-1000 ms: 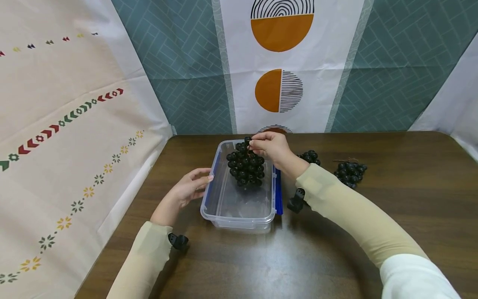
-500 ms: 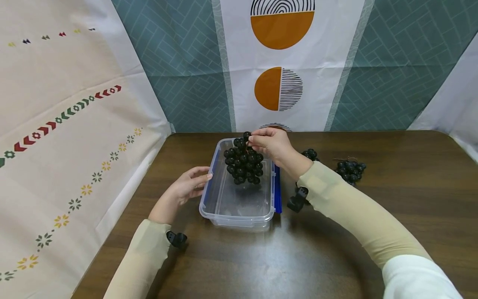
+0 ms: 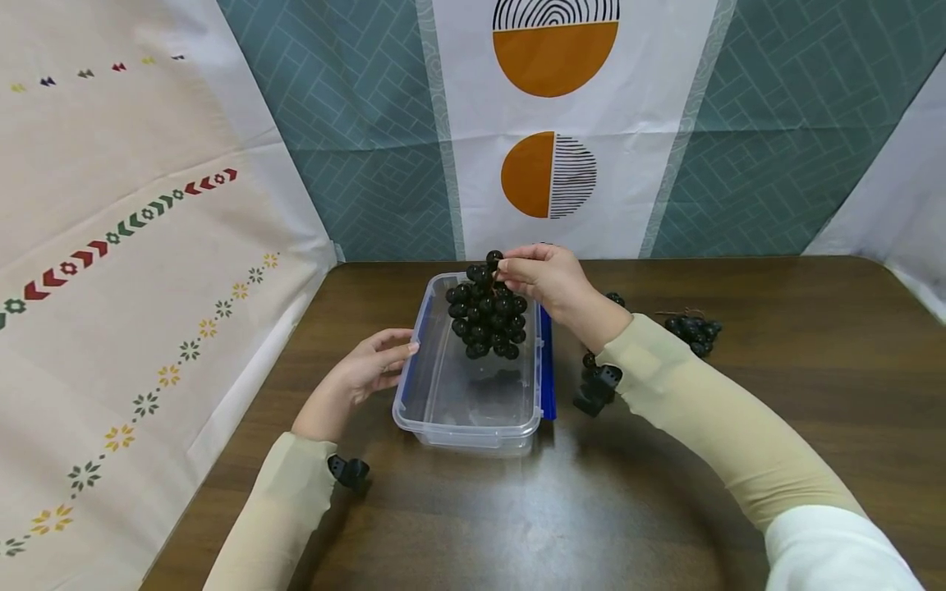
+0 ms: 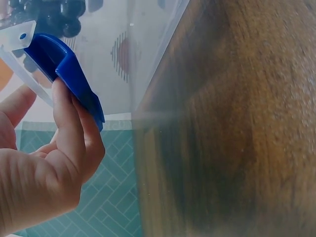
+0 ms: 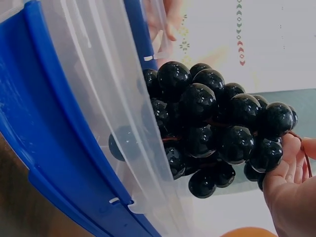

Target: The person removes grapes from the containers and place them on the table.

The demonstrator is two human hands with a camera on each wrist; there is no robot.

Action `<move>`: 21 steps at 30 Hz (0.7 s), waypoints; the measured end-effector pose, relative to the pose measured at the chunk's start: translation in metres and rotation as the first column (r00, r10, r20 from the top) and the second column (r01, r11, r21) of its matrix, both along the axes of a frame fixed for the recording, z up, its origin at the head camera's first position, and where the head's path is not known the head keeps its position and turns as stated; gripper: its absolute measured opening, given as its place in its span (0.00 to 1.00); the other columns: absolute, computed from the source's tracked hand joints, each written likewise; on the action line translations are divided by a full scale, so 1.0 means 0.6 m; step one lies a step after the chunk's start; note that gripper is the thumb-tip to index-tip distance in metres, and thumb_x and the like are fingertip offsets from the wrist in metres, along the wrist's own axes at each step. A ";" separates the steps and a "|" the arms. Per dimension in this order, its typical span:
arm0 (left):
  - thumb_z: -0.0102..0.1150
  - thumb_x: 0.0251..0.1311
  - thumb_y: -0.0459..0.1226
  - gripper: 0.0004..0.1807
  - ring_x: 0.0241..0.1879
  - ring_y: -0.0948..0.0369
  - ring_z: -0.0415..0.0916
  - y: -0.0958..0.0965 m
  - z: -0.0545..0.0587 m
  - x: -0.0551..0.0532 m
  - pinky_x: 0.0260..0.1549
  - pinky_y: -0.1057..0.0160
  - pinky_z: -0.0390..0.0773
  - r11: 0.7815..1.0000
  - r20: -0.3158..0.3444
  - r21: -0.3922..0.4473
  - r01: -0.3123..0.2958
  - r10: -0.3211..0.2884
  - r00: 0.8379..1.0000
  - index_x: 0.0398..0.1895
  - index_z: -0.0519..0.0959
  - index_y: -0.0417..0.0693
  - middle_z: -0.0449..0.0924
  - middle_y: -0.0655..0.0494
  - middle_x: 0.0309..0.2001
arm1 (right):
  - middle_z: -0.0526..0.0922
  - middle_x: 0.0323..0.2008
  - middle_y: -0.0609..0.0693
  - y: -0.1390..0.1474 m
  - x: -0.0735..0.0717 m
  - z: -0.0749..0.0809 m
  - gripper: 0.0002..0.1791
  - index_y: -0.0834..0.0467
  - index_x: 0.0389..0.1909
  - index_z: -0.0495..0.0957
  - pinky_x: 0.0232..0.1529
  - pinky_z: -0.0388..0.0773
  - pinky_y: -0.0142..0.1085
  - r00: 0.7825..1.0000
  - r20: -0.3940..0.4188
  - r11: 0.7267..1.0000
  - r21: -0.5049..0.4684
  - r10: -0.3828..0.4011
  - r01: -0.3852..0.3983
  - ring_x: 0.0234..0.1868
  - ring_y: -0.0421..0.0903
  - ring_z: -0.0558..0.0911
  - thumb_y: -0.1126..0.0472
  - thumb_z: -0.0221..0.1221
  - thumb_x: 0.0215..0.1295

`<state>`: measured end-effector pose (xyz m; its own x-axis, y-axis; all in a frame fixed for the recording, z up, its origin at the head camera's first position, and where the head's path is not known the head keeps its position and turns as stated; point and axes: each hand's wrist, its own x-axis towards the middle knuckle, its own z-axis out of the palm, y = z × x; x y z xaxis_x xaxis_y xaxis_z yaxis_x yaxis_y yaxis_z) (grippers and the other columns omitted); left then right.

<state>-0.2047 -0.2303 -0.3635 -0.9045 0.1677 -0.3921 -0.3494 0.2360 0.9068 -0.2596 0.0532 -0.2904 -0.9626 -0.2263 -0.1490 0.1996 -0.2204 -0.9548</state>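
A bunch of black grapes (image 3: 488, 316) hangs over a clear plastic container (image 3: 466, 410), its lower part overlapping the opening in the head view. My right hand (image 3: 556, 283) pinches its thin brown stem at the top between thumb and fingertips. In the right wrist view, the round, glossy grapes (image 5: 197, 101) are partly seen through the container's wall. At the container's left side, my left hand (image 3: 373, 368) holds the edge. The left wrist view has its fingers (image 4: 69, 123) bent against a blue latch flap (image 4: 79, 74), the thumb near the rim.
Another blue flap (image 3: 548, 369) hangs along the container's right side. More black grapes (image 3: 695, 332) lie on the brown wooden table (image 3: 798, 361) at the right, and others are partly hidden behind my right forearm. Patterned cloths (image 3: 369, 164) stand at the back and left.
The bunch and my right hand have risen slightly over the container and shifted a little to the right. My left hand keeps its place at the container's edge.
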 end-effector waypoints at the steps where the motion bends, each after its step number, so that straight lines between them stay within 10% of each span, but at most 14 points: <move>1: 0.53 0.67 0.43 0.31 0.40 0.65 0.74 0.000 0.000 0.000 0.37 0.68 0.77 1.000 0.001 0.001 0.000 0.000 1.000 0.69 0.58 0.44 0.70 0.57 0.46 | 0.83 0.28 0.46 0.002 0.001 0.002 0.03 0.58 0.34 0.79 0.32 0.79 0.27 1.000 0.004 1.000 -0.001 -0.003 0.003 0.29 0.39 0.83 0.69 0.60 0.62; 21: 0.54 0.67 0.42 0.30 0.40 0.64 0.75 0.001 0.001 -0.002 0.38 0.66 0.77 1.000 -0.011 -0.003 -0.004 0.003 1.000 0.69 0.59 0.47 0.74 0.59 0.41 | 0.84 0.26 0.48 0.043 0.015 0.030 0.05 0.58 0.31 0.80 0.31 0.79 0.26 1.000 -0.003 0.995 -0.101 0.005 -0.005 0.27 0.40 0.82 0.70 0.59 0.62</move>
